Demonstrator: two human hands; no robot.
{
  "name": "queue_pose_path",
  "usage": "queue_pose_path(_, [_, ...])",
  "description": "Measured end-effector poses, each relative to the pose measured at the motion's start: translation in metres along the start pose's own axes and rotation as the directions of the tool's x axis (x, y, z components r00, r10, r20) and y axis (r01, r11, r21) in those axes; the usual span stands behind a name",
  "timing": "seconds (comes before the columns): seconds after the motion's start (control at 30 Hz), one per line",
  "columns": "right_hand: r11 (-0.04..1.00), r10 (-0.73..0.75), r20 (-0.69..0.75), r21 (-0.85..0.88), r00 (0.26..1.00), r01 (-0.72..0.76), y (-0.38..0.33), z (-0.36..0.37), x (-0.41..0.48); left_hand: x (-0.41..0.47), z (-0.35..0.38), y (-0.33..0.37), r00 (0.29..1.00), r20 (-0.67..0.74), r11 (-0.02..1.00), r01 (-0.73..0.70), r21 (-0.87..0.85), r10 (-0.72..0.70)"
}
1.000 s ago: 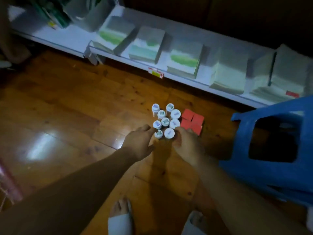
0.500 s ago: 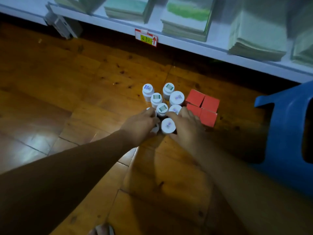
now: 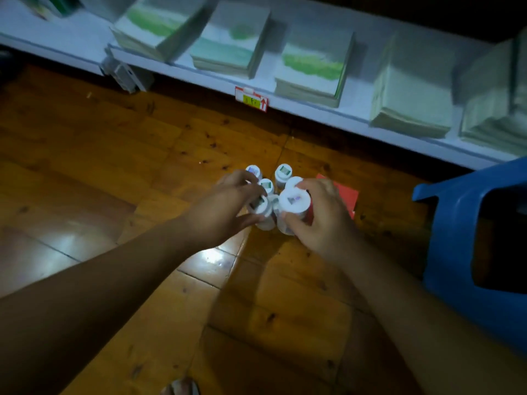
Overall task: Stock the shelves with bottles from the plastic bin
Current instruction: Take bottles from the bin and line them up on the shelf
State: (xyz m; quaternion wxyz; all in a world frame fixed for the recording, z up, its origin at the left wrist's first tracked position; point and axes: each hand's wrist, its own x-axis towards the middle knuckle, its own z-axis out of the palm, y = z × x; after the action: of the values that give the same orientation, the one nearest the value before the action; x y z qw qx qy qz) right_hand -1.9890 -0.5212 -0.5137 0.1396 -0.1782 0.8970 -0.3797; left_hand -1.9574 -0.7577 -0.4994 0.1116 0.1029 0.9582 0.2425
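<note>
While hands (image 3: 273, 215) grip white bottles (image 3: 293, 199), labels unreadable.

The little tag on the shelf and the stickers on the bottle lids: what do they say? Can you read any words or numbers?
Price tag on the shelf edge: a red up arrow; the writing on its yellow patch is too blurred to read.
Stickers on the bottle caps: too small and blurred.
Stacked packs on the shelf: no readable words.
</note>
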Motion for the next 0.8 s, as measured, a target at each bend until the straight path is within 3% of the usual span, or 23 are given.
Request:
queue_pose_path(0.07, [0.956, 0.054, -0.033, 0.292, 0.998, -0.042, -0.048, -0.045, 0.002, -0.008, -0.058, 0.023, 0.998, -0.032, 0.95, 0.048, -0.308, -0.061])
queue_pose_path(0.2, [0.731, 0.164, -0.164, 0.683, 0.973, -0.008, -0.174, -0.149, 0.022, -0.021, -0.195, 0.101, 0.962, -0.182, 0.684, 0.006, -0.729, -0.203])
queue_pose_path(0.3, [0.551, 0.182, -0.174, 0.833, 0.968, 0.046, -0.278, -0.235, 0.037, -0.024, -0.301, 0.17, 0.907, -0.237, 0.462, -0.055, -0.885, -0.348])
queue_pose_path(0.5, [0.419, 0.063, -0.197, 0.895, 0.978, 0.153, -0.481, -0.413, 0.013, -0.044, -0.522, 0.31, 0.918, -0.178, 0.052, -0.171, -0.984, -0.355])
queue_pose_path(0.57, [0.398, 0.067, -0.185, 0.906, 0.98, 0.144, -0.539, -0.466, -0.01, -0.066, -0.59, 0.353, 0.928, -0.159, 0.019, -0.162, -0.987, -0.338])
queue_pose_path(0.67, [0.402, 0.07, -0.18, 0.905, 0.981, 0.137, -0.617, -0.528, -0.053, -0.109, -0.676, 0.418, 0.931, -0.153, 0.053, -0.144, -0.988, -0.332])
queue_pose_path(0.8, [0.381, 0.096, -0.2, 0.913, 0.975, 0.149, -0.685, -0.581, -0.112, -0.169, -0.746, 0.489, 0.963, -0.159, 0.032, -0.156, -0.987, -0.217])
